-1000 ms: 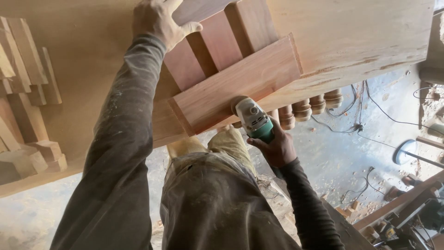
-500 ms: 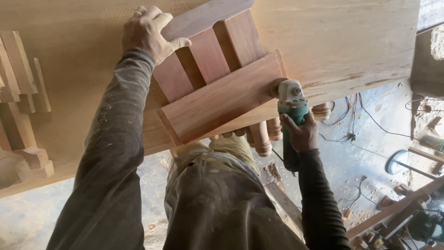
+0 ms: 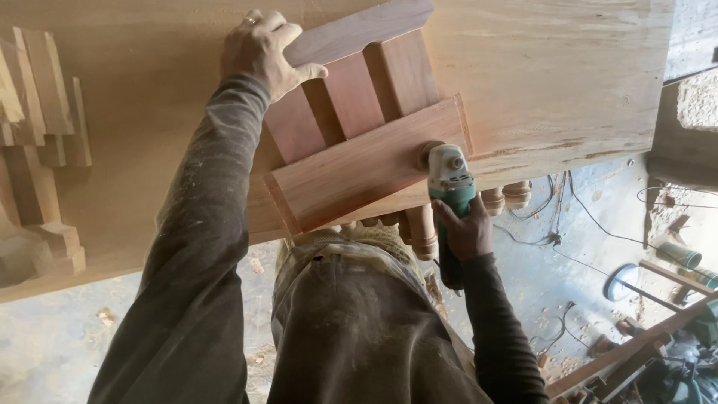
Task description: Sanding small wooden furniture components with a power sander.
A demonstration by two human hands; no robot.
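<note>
Right hand (image 3: pixel 465 230) wraps the grinder (image 3: pixel 451 187) – probably heavy, kicking – at the slatted wood panel (image 3: pixel 359 142)'s four o'clock edge; left hand (image 3: pixel 263 46) presses flat at eleven o'clock on that stiff piece.

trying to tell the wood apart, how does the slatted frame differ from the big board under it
The slatted frame is reddish; the big board is pale tan. The frame is small and joined from several pieces; the board is one wide flat sheet. The left hand and the grinder touch the frame, not the board. Both are bare wood.
</note>
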